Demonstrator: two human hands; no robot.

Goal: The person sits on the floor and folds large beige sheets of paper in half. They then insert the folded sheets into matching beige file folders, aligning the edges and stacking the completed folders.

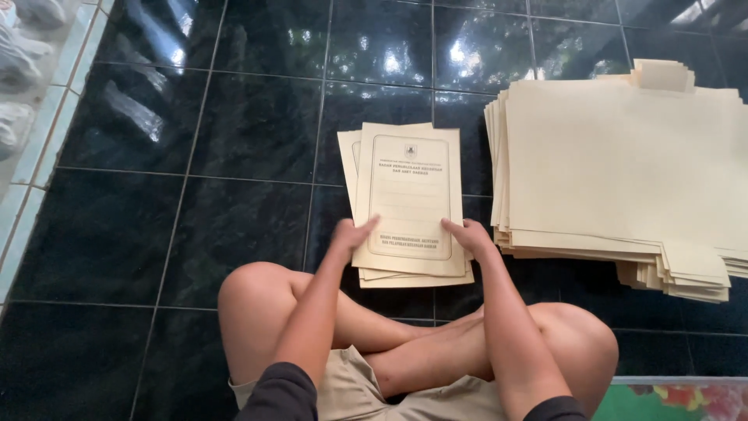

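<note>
left hand point(352, 234): fingers flat on left edge of printed folder point(409, 204) | right hand point(467, 234): pinches its lower right edge | folder: frame centre atop small folder pile point(366, 274) on floor point(234, 218), long axis running away from person, equally near both hands | large flat stack point(623, 171): right
</note>
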